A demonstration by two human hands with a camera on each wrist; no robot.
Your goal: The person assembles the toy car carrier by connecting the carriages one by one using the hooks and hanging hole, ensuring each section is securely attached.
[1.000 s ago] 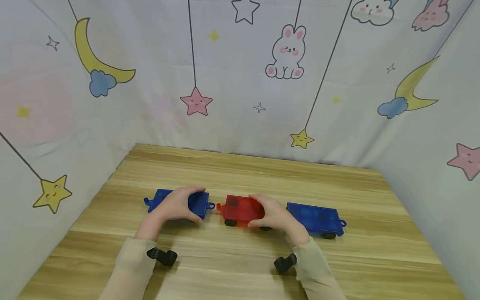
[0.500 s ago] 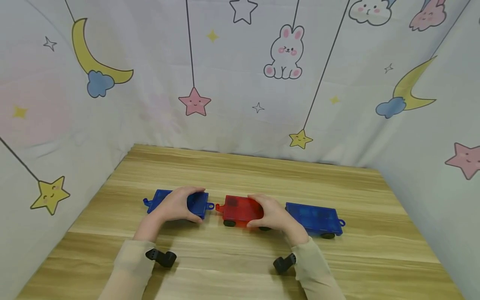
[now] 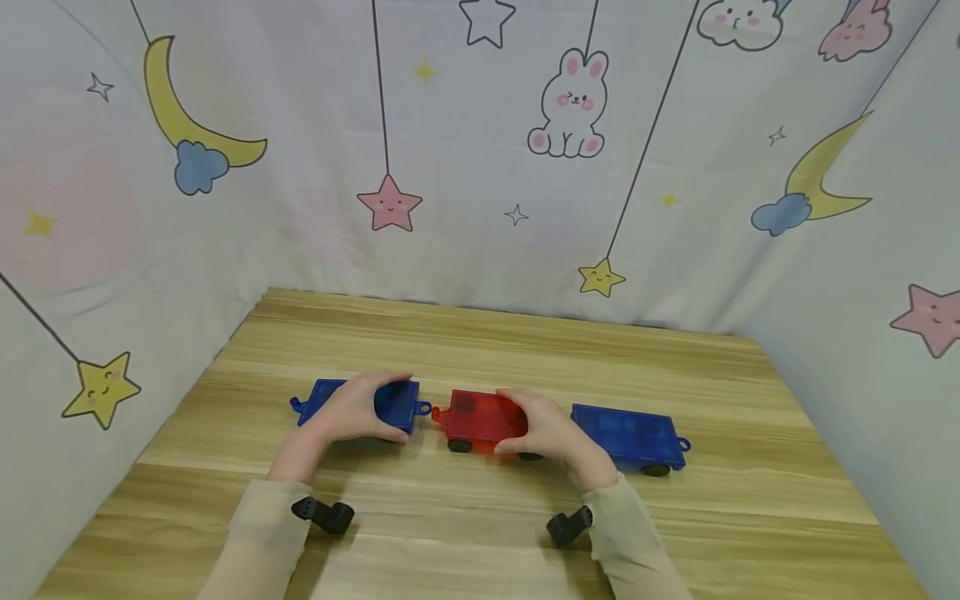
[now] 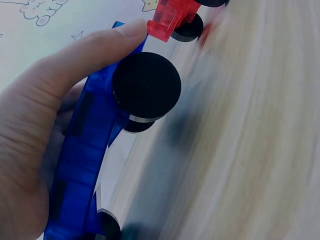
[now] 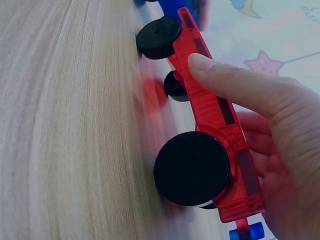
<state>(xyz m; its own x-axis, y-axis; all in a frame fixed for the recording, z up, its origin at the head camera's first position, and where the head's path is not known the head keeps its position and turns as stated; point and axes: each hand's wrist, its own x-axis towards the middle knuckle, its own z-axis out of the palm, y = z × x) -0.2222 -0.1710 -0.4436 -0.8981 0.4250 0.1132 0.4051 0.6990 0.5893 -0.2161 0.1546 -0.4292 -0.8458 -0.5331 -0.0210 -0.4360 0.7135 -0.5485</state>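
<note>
Blue and red toy wagons stood in a row, two of them held by a person's hands.
The left hand (image 3: 358, 410) was bent like a clamp over the left blue wagon (image 3: 397, 407), its thumb pressing the near side; the right hand (image 3: 551, 429) gripped the red wagon (image 3: 483, 421) in the same manner — neither was opened wide. Between the hands, the blue ring (image 3: 423, 408) was very near to the red hook (image 3: 439, 415), but I could not tell if they touched. The right blue wagon (image 3: 633, 437) stood on the wooden table (image 3: 450, 533), just beyond the right hand — its near end partly hidden.
</note>
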